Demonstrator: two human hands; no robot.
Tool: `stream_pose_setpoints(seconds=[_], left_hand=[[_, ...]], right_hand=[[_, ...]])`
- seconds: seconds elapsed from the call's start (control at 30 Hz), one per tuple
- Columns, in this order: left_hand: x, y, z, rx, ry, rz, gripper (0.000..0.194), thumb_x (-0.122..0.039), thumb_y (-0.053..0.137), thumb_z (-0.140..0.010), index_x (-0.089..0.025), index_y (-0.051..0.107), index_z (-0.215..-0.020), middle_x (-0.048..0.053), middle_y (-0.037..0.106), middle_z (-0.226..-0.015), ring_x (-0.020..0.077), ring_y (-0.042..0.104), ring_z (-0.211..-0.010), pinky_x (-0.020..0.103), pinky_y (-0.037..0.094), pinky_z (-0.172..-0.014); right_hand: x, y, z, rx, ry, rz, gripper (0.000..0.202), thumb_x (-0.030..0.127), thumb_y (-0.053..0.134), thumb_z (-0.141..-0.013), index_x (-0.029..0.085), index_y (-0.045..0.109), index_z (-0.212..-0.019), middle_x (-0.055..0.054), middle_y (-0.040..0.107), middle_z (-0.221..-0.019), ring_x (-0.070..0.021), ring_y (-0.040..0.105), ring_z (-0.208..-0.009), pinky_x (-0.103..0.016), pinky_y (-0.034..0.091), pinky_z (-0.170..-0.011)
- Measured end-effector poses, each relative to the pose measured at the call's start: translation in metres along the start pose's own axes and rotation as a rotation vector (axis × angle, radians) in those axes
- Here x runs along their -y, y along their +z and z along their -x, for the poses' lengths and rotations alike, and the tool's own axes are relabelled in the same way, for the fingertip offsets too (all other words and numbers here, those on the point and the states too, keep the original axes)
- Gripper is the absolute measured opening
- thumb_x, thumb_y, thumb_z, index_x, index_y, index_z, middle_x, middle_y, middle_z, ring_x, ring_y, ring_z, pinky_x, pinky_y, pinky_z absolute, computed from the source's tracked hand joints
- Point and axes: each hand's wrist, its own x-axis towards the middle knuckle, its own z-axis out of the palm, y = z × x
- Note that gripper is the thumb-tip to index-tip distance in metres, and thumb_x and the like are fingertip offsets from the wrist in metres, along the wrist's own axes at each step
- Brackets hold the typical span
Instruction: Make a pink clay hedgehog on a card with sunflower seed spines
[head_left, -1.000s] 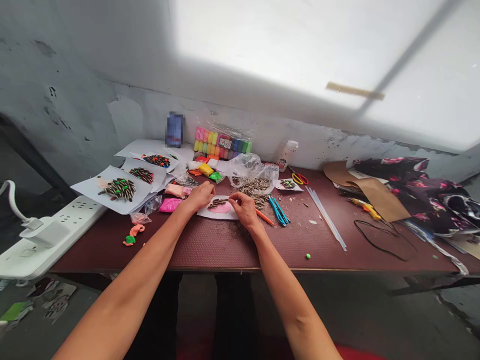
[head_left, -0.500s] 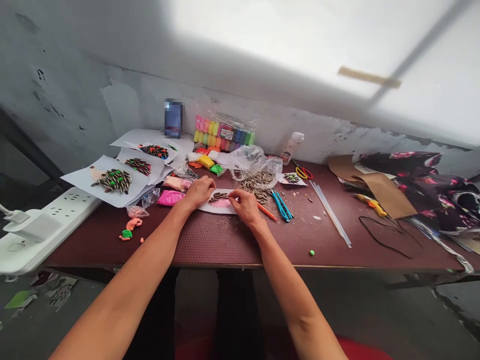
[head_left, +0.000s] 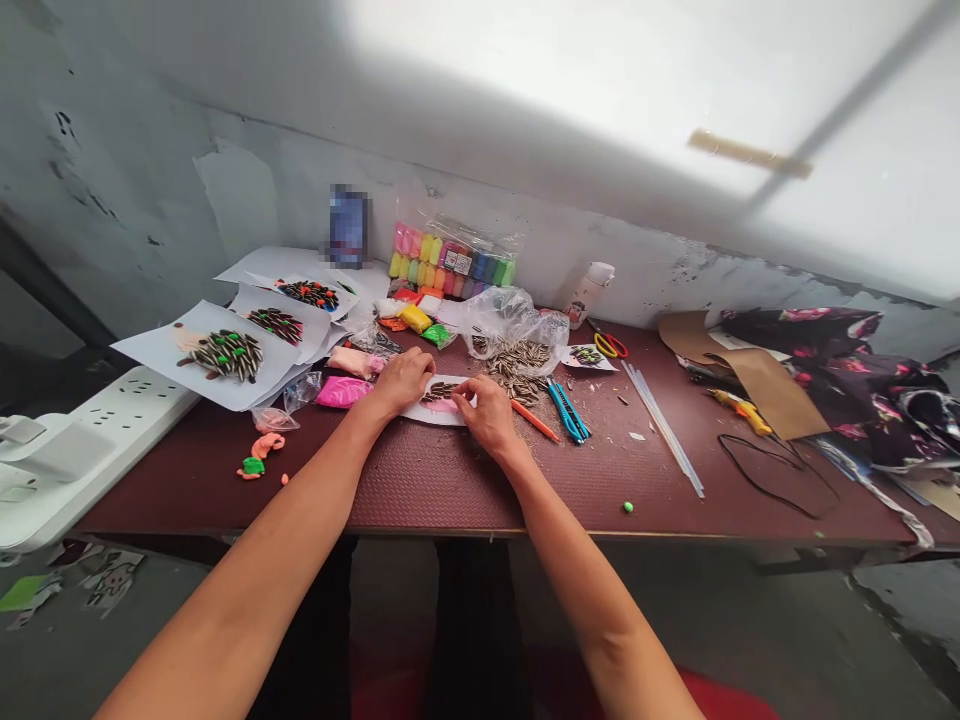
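A small white card lies on the dark red table, with pink clay and rows of striped seeds on it. My left hand rests on the card's left edge, fingers bent and pressed together. Over the card's right part is my right hand, its thumb and index finger pinched close to the seeds; anything between them is too small to make out. Behind my right hand lies a pile of striped seeds, partly in a clear plastic bag. An orange pen and a teal cutter lie right of it.
Finished-looking seed hedgehogs on paper and a white power strip are at left. Clay packs and a bottle stand behind. Scissors, glue sticks and a yellow glue gun lie at right.
The camera view has shifted slightly. My right hand stays pinched over the card, its fingertips slightly shifted; my left hand stays at the card's left edge.
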Motion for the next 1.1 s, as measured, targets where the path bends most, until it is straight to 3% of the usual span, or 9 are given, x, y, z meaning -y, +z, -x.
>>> stream_pose_setpoints(seconds=[0.37,1.1], left_hand=[[-0.004,-0.003,0.000,0.017,-0.007,-0.043,0.024,-0.014,0.048,-0.088,-0.017,0.070,-0.096,0.010,0.064,-0.100,0.0240,0.064,-0.094,0.034,0.048,-0.085],[-0.001,0.001,0.000,0.011,0.000,-0.021,0.021,-0.016,0.049,-0.089,-0.018,0.069,-0.095,0.009,0.064,-0.099,0.0233,0.063,-0.093,0.033,0.047,-0.085]], right_hand=[[0.006,-0.002,0.000,0.011,0.056,0.037,0.008,0.016,0.066,-0.088,0.018,0.073,-0.086,-0.002,0.066,-0.084,-0.0145,0.058,-0.078,-0.025,0.039,-0.073],[0.013,0.003,-0.001,0.052,-0.001,0.263,0.012,0.019,0.060,-0.093,0.022,0.070,-0.087,-0.005,0.066,-0.089,-0.0187,0.058,-0.090,-0.027,0.039,-0.074]])
